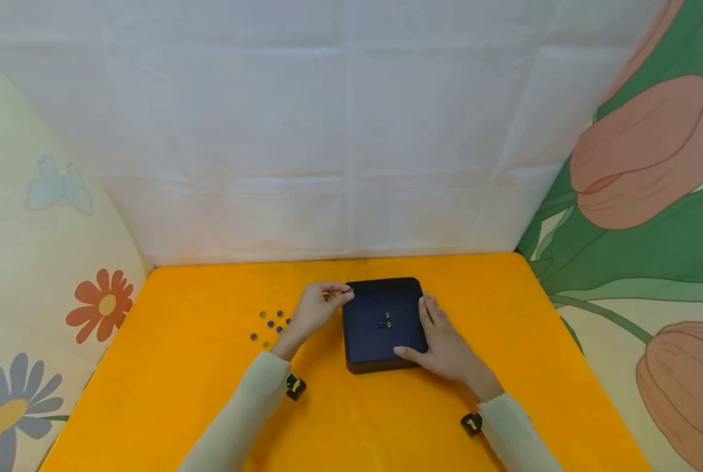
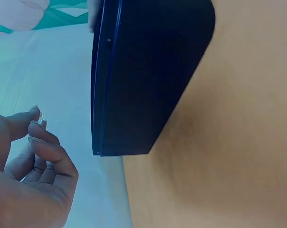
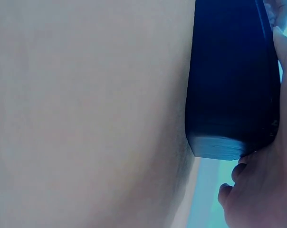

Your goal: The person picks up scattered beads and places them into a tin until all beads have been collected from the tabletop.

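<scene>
Left hand pinching marble over far-left corner of tray; tray lies right. Right hand grips right side.

Head view high on the near side; both wrist views low and close.
The head view faces forward and down over the surface to the far white wall. The left wrist view, turned sideways, looks past the left grip along the outside of the black tray; the right, also sideways, looks past the right grip. All three share the tray.
</scene>
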A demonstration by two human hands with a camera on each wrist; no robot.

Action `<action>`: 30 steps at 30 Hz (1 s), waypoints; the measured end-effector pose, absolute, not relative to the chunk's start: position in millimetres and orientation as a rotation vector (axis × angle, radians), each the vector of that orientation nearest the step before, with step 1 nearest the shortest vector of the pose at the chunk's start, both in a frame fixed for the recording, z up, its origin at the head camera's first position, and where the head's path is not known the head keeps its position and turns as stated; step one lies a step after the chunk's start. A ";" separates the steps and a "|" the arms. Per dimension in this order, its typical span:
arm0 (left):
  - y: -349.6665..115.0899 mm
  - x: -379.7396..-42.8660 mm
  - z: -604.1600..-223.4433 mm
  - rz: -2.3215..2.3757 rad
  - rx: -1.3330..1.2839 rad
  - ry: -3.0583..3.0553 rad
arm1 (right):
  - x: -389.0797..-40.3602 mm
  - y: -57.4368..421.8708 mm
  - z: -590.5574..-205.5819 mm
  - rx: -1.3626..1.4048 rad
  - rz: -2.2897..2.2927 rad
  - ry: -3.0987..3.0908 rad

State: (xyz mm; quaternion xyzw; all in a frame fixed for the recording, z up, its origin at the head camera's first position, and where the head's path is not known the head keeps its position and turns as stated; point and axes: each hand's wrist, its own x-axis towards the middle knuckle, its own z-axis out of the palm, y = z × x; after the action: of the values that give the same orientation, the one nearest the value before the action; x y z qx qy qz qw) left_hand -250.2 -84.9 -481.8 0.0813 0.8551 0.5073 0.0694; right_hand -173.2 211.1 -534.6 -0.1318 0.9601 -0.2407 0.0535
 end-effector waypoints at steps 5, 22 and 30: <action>-72.8 -255.0 -483.7 1.537 0.278 2.542 | -173.2 211.3 -533.8 -0.384 -0.736 2.909; -39.3 -271.7 -488.7 1.492 0.360 2.522 | -172.9 211.5 -532.7 -0.387 -0.744 2.895; -25.0 -283.3 -490.7 1.457 0.388 2.534 | -173.0 211.3 -532.0 -0.389 -0.759 2.896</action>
State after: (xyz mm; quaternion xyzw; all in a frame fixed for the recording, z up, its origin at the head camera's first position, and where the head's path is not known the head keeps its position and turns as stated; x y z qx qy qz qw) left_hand -283.3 -25.0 -490.7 0.1311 0.8553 0.4920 0.0964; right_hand -173.0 211.3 -532.0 -0.1287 0.9574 -0.2511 0.0614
